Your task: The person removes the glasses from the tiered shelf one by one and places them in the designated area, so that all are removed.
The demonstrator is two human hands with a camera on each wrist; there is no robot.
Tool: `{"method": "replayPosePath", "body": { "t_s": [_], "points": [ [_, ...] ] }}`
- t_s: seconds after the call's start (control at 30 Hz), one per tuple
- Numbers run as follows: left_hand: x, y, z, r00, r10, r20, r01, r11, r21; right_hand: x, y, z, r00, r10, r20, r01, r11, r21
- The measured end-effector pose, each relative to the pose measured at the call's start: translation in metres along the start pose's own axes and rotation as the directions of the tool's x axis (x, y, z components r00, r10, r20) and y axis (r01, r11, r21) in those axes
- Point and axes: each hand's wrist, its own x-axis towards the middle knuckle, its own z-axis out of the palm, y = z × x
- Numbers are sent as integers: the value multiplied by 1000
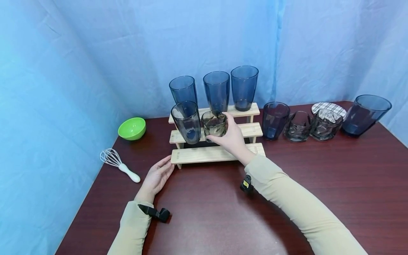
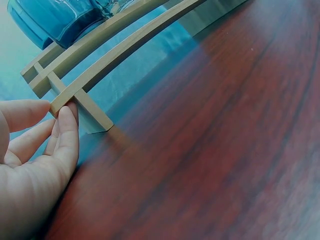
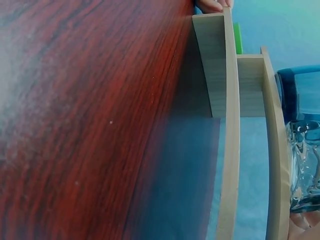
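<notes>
In the head view, a three-tier wooden stand is on the dark red table. My right hand holds a short, wavy smoky glass between thumb and fingers, at the middle step. Beside that glass, to its left, a tall blue-grey glass is on the same step. Three tall blue glasses line the top step, among them the right one. My left hand pinches the left end of the lowest step; in the left wrist view the thumb and fingers meet at that wooden end.
Right of the stand are a tall dark glass, two short wavy glasses, including one, a checkered round mat and a tilted tall glass. On the left lie a green bowl and a white whisk. Blue curtains hang behind.
</notes>
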Motion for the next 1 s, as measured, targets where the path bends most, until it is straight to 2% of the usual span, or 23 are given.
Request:
{"method": "replayPosePath", "body": {
  "t_s": [0.2,0.5,0.83,1.0],
  "points": [
    [0,0,0,1000,-8,-2,8,1000,-23,-1,-1,0,1000,-20,-16,20,1000,-11],
    [0,0,-1,1000,-7,-3,7,1000,-13,1,-4,1,999,-42,-27,42,999,-5],
    [-1,-1,-1,1000,13,11,-13,1000,11,1,-4,-4,1000,-21,-18,20,998,-55],
    [1,0,-1,1000,1,11,-1,1000,8,-2,-3,-7,1000,-16,-15,15,999,-34]
  ]
}}
